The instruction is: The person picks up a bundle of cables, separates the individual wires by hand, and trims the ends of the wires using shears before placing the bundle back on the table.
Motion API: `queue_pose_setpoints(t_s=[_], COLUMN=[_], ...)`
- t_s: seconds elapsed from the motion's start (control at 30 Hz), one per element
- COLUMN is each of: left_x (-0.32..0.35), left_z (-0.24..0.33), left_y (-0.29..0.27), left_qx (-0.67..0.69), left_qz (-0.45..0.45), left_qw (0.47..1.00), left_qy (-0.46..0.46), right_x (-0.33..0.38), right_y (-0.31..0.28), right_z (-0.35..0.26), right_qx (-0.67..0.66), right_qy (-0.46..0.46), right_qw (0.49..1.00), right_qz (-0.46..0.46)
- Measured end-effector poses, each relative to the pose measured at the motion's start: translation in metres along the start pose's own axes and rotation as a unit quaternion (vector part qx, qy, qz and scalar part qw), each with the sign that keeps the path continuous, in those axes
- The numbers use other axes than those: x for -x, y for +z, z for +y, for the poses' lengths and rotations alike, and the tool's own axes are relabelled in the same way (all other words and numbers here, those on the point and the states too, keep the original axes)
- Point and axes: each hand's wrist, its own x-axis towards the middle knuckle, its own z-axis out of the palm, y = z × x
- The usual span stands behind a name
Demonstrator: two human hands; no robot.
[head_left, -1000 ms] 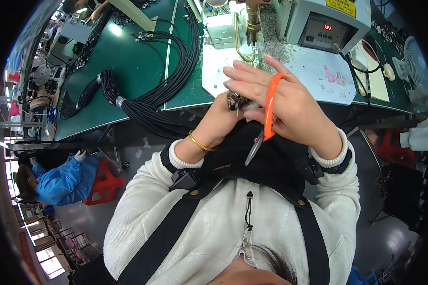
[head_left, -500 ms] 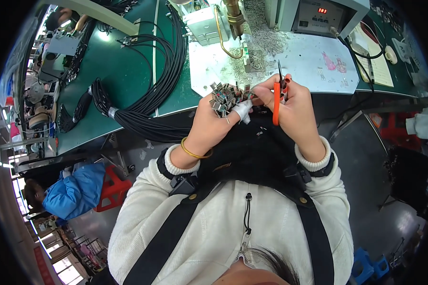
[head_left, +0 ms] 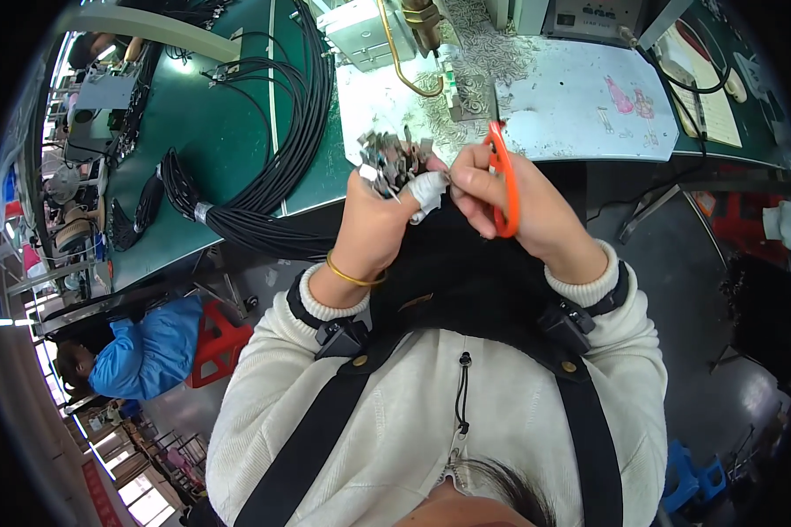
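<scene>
My left hand (head_left: 371,220) is closed round a bunch of metal-ended cable connectors (head_left: 394,162), slightly blurred, their shiny ends fanning out above the fist. A white wrap (head_left: 426,191) covers its thumb. My right hand (head_left: 540,206) keeps a pair of orange-handled scissors (head_left: 505,189) in its grip, with the dark blades pointing away toward the bench. Its thumb and forefinger come together right beside the wrapped left thumb; whatever may lie between them is too small to make out. Both hands are over my black apron (head_left: 439,281), just in front of the bench edge.
A thick coil of black cables (head_left: 264,211) lies on the green bench (head_left: 211,114) at left. Ahead, a machine with a brass-coloured nozzle (head_left: 422,22) stands over a white plate (head_left: 545,97) strewn with metal bits. A notebook (head_left: 707,97) lies far right. A person in blue (head_left: 149,351) sits at left.
My left hand and the connectors have moved up and left a little. My right fingers have shifted left, and the scissors have tilted, with their blades pointing up and left.
</scene>
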Motion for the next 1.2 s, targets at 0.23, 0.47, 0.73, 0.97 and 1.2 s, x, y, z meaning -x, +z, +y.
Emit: queue_pose_setpoints(t_s=[0.23, 0.47, 0.73, 0.97, 1.2], left_x=[-0.003, -0.003, -0.005, -0.005, -0.003], left_z=[0.018, 0.009, 0.014, 0.012, 0.014], left_y=[-0.002, 0.000, 0.005, -0.002, 0.003], left_qx=[0.077, -0.041, -0.049, 0.052, -0.002], left_qz=[-0.028, -0.015, 0.019, 0.003, 0.031], left_qw=[0.988, 0.998, 0.998, 0.997, 0.999], left_qy=[-0.128, -0.036, -0.015, -0.059, -0.008], right_x=[-0.002, 0.002, -0.001, 0.011, 0.015], right_y=[0.001, 0.005, 0.017, 0.007, 0.016], right_z=[-0.010, -0.011, 0.005, -0.004, 0.008], right_qx=[0.469, 0.578, 0.022, 0.228, 0.488], right_qy=[-0.372, -0.384, -0.144, -0.123, -0.075], right_qw=[0.787, 0.707, 0.977, 0.958, 0.861], right_qz=[0.149, 0.136, 0.156, 0.125, 0.126])
